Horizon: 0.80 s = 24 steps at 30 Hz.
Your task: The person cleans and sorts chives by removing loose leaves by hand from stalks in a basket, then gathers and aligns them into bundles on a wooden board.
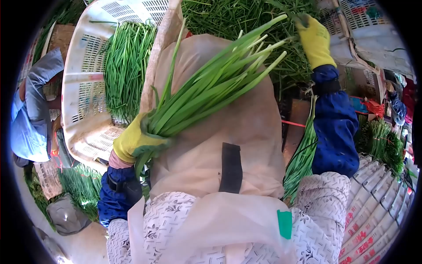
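Note:
My left hand (140,140), in a yellow glove with a green-grey palm, is closed round the lower part of a bunch of garlic chives (215,83). The bunch slants up to the right across my lap, its pale cut ends at the upper right. One blade sticks up apart from the others. My right hand (314,39), gloved the same way, is raised at the upper right, past the cut ends. Its fingers are curled together, and a thin green leaf (288,11) runs to the fingertips, which are partly blurred.
A white plastic basket (90,83) at the left holds aligned chives (129,70). Loose greens (228,17) are heaped ahead. More chives (303,154) lie by my right sleeve, and tied bundles (380,141) stand farther right. Another person's sleeve (41,83) shows at far left.

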### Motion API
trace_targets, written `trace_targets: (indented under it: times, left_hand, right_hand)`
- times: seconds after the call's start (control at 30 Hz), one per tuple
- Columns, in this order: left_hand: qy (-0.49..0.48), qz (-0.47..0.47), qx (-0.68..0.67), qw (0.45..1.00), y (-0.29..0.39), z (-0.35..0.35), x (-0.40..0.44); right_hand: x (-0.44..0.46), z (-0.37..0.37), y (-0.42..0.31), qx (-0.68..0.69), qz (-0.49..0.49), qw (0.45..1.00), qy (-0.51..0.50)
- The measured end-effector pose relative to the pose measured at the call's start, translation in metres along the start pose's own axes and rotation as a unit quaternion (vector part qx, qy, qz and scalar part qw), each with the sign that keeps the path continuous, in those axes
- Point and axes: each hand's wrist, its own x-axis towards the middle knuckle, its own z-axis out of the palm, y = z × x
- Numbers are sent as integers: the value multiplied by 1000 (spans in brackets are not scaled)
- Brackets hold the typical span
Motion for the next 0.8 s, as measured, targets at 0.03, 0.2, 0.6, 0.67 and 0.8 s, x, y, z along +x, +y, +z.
trace_targets:
  times: [0.03, 0.2, 0.6, 0.67, 0.8]
  left_hand:
    - [19, 16, -13, 1000, -8, -1, 0]
    - [37, 16, -54, 998, -12, -3, -1]
    - [69, 41, -68, 994, -19, -1, 4]
    - [38, 43, -126, 990, -25, -4, 5]
    - [10, 55, -168, 984, -32, -9, 7]
  right_hand:
    - [2, 8, 30, -70, 13, 997, -2]
    - [-53, -40, -57, 146, -147, 975, 79]
    - [-93, -1, -119, 516, 90, 834, -174]
    - [-88, 2, -120, 484, 64, 849, -203]
    - [-82, 1, -128, 514, 149, 813, -229]
